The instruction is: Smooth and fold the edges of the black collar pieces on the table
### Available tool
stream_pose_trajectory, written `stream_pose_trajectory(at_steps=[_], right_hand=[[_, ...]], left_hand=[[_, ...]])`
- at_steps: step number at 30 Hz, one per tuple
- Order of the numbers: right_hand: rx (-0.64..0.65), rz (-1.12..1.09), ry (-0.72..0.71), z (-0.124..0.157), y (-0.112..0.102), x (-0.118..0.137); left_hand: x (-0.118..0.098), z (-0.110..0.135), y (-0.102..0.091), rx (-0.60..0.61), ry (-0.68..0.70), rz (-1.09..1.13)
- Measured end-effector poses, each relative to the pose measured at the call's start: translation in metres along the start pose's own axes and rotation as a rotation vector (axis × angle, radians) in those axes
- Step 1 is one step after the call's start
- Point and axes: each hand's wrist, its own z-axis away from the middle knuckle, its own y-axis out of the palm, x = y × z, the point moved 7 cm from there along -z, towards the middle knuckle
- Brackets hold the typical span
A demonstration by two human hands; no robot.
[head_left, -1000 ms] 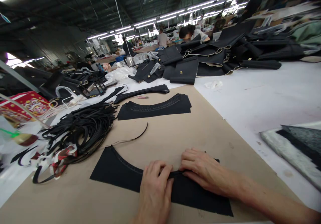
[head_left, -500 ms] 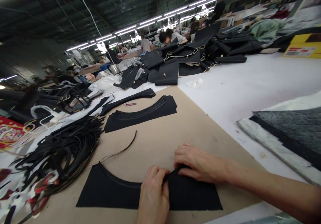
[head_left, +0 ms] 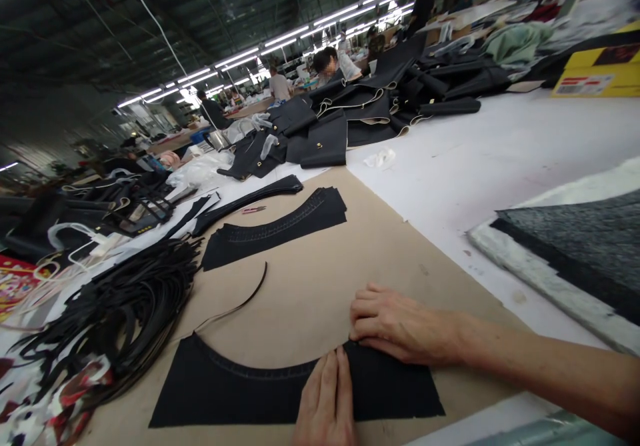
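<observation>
A black fabric panel [head_left: 240, 399] with a concave upper edge lies flat before me. My left hand [head_left: 327, 399] rests on it, straight fingers side by side, fingertips at the curved edge. Just to the right, my right hand [head_left: 395, 323] has its fingers bent over that same edge, gripping it; the fingertips are partly hidden. A thin black strip [head_left: 250, 296] curls away from the panel's left corner. Farther back lies a stack of similar curved black pieces [head_left: 275, 233], with pale marks along the curve.
A brown board [head_left: 390, 246] lies under the work on a white table [head_left: 450, 173]. Bundled black strips [head_left: 150, 299] are at left, small snips [head_left: 254, 211] behind. Black panels [head_left: 325, 136] are heaped at the back, a yellow box [head_left: 595, 69] and grey-white padding [head_left: 570, 253] at right.
My left hand has shifted right along the curved edge, its bent fingers now straightened and laid flat. My right hand stays at the edge. The view has turned slightly.
</observation>
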Motion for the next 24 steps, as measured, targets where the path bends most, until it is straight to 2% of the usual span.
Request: stream_pose_trajectory(at_steps=[4, 8, 13, 17, 20, 24], right_hand=[[-0.015, -0.024, 0.003, 0.002, 0.002, -0.003], [-0.023, -0.04, 0.011, 0.003, 0.003, -0.008], [-0.039, -0.105, 0.046, 0.005, 0.0, -0.016], [-0.05, -0.124, 0.07, 0.007, -0.005, -0.022], [-0.045, -0.11, 0.072, 0.009, -0.008, -0.024], [-0.058, -0.087, 0.061, 0.013, -0.011, -0.023]], left_hand=[[0.012, -0.007, -0.003, 0.003, -0.02, 0.162], [0.025, -0.033, -0.005, 0.094, -0.185, 0.336], [0.012, -0.062, 0.004, 0.294, -0.296, 0.435], [0.007, -0.074, 0.005, 0.338, -0.352, 0.48], [0.006, -0.078, 0.004, 0.345, -0.357, 0.478], [-0.002, -0.07, 0.005, 0.289, -0.247, 0.403]])
